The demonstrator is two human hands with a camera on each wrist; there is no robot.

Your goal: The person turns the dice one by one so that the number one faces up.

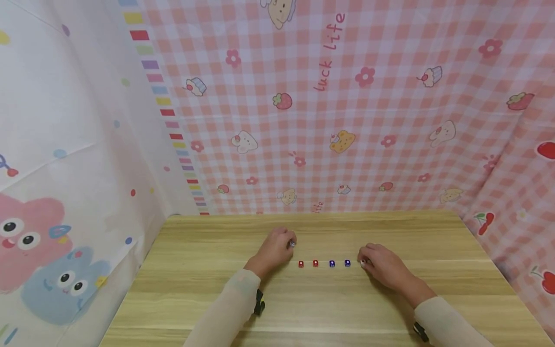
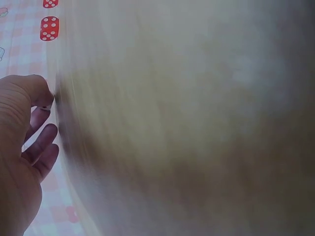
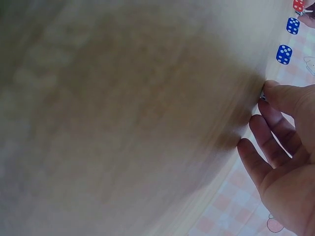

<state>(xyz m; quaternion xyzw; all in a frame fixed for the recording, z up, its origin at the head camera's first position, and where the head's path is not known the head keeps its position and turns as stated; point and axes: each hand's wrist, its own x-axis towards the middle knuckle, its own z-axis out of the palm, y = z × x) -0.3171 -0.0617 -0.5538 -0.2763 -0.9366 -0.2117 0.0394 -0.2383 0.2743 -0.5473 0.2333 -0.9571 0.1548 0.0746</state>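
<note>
Two red dice [image 1: 301, 264] and two blue dice [image 1: 339, 263] stand in a row across the wooden table; the blue dice [image 3: 284, 54] show white pips up close. Behind the left end of the row, my left hand [image 1: 277, 246] pinches a small white die [image 1: 292, 244] between thumb and fingertips. My right hand [image 1: 383, 265] is at the right end, beside the outer blue die, its thumb and forefinger pinching another white die [image 1: 363, 263] low at the table. Fingers mostly cover both white dice in the wrist views.
The wooden table [image 1: 303, 308] reaches back to a pink checked cloth [image 1: 303, 135] hung behind it. A white cloth with cartoon figures [image 1: 86, 144] hangs on the left. Dark wrist straps [image 1: 258, 302] sit on both sleeves.
</note>
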